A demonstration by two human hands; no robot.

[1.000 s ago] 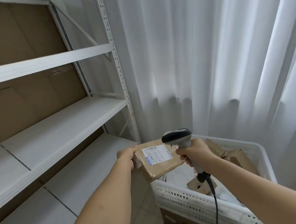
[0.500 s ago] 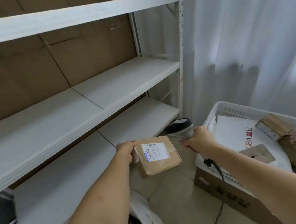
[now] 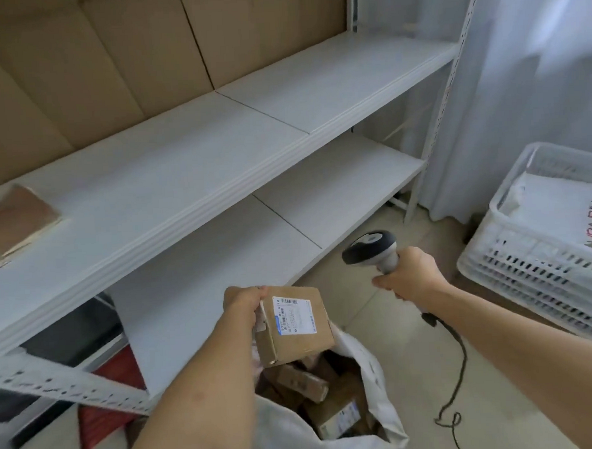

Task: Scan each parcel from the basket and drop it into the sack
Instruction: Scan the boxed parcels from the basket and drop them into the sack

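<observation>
While a labelled cardboard parcel (image 3: 293,324) is gripped at its edge by the left hand (image 3: 242,304) above the open white sack (image 3: 376,409) of boxes, a corded scanner (image 3: 371,249) is clasped by the right hand (image 3: 405,273). White shelving (image 3: 215,160) is seen behind, a white basket (image 3: 530,263) at right.

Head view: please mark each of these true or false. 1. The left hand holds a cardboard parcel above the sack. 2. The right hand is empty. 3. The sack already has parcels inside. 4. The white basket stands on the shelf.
1. True: the left hand grips the cardboard parcel over the open sack.
2. False: the right hand holds the scanner.
3. True: brown boxes lie in the sack.
4. False: the basket sits low at the right, apart from the shelf.
</observation>
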